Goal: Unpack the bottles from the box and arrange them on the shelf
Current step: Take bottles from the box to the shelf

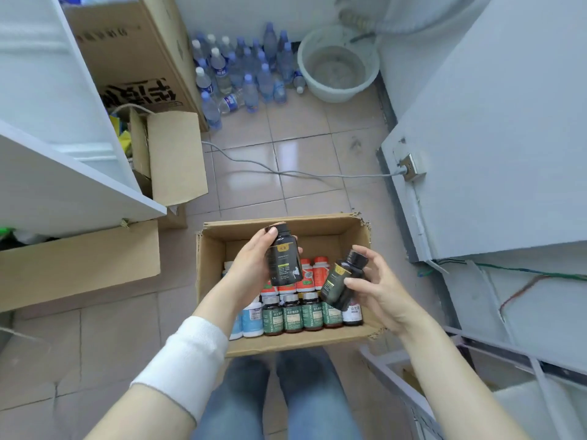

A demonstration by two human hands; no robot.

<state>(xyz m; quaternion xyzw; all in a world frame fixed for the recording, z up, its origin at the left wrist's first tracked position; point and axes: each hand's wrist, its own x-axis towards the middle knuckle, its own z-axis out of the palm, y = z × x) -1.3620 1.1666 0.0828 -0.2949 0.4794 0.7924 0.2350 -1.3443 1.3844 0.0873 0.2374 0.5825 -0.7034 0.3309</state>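
Aloft, two black bottles, two hands

You stand on a floor of glossy beige tiles that reflect pale light. A white shelf runs along the left edge, with brown cartons behind and beneath it. At the far wall, water bottles cluster just beside a white basin. A grey cable crosses the floor to a socket on the white panel at your right.
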